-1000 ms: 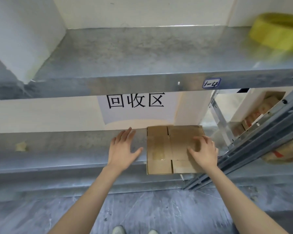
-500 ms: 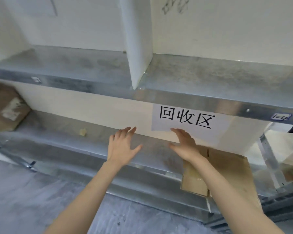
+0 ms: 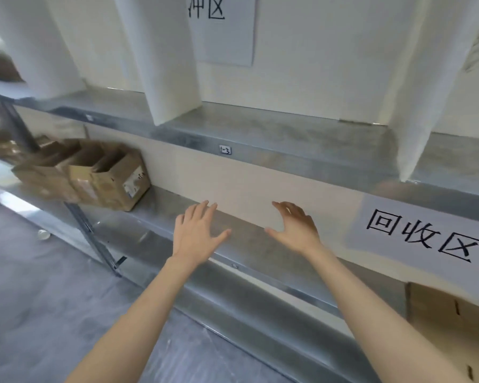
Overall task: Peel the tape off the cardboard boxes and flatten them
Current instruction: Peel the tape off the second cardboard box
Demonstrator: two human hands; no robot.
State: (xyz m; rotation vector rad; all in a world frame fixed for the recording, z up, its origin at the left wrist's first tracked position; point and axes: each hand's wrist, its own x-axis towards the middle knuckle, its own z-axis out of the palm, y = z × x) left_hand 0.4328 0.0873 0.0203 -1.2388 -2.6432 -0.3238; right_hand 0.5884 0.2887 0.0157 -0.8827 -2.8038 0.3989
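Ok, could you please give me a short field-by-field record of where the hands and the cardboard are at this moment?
left hand: open, fingers spread, holds nothing, over the lower shelf
right hand: open, holds nothing, beside the left hand
open boxes: on the lower shelf, left of both hands, untouched
cardboard piece: bottom right, partly out of frame, below the paper sign

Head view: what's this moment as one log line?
left hand open, empty | right hand open, empty | cardboard boxes unflattened on shelf, left
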